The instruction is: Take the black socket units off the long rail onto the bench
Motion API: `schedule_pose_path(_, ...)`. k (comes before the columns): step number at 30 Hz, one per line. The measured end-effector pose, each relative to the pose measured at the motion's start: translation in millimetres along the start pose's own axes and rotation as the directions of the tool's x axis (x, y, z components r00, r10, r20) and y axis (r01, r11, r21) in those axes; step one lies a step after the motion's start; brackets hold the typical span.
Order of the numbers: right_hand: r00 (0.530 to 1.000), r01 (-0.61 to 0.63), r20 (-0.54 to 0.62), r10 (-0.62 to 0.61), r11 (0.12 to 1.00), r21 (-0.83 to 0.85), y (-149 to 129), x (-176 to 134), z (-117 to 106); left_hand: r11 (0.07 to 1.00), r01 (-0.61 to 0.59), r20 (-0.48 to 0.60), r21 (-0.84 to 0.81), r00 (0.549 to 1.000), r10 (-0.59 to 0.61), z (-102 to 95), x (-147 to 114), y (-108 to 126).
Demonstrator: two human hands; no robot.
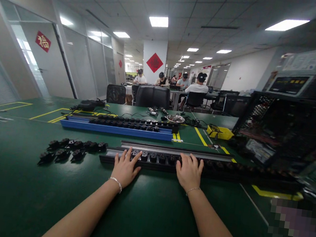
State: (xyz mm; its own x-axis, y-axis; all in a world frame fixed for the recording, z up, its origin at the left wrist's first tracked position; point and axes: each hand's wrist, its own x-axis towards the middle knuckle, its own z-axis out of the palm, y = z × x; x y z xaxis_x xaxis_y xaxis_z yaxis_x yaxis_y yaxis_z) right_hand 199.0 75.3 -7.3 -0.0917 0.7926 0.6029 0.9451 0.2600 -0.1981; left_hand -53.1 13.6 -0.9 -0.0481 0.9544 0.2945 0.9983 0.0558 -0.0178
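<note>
A long black metal channel (157, 167) lies across the green table in front of me, with a row of black socket-like modules (161, 158) set in it. My left hand (126, 168) rests on the channel's left part, its fingers spread over the modules there. Farther right, my right hand (189, 172) lies on the same channel with its fingers apart and pointing forward. Left of the channel, several loose black modules (62, 154) sit on the table in two rough rows. Behind my fingers runs a second metal strip (168, 150).
Farther back lies a blue channel (115, 129) with more black modules. A metal bowl (175, 119) of small parts and a yellow bin (220, 132) stand behind. An open computer case (274, 131) rises at the right. Several people sit at far tables.
</note>
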Motion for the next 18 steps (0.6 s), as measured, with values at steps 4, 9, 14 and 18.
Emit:
schedule_pose_path(4,0.999,0.006,-0.053,-0.008,0.999,-0.042,-1.4,1.4,5.7,0.999,0.010,-0.003,0.034,1.000,-0.009,1.3,1.9,1.2)
schedule_pose_path(9,0.997,-0.012,-0.071,0.006,0.997,-0.073,-11.5,4.2,9.3,0.999,0.019,-0.029,0.029,0.999,-0.018,4.5,6.9,-4.0)
schedule_pose_path(14,0.999,-0.012,-0.054,0.008,0.997,-0.074,-15.9,5.5,9.9,0.999,0.038,-0.041,0.015,0.998,-0.037,6.4,9.7,-7.7)
schedule_pose_path(18,1.000,0.019,-0.024,-0.020,0.998,-0.063,-11.5,6.5,9.2,0.999,0.044,-0.057,0.017,0.997,-0.043,6.8,8.2,-7.0)
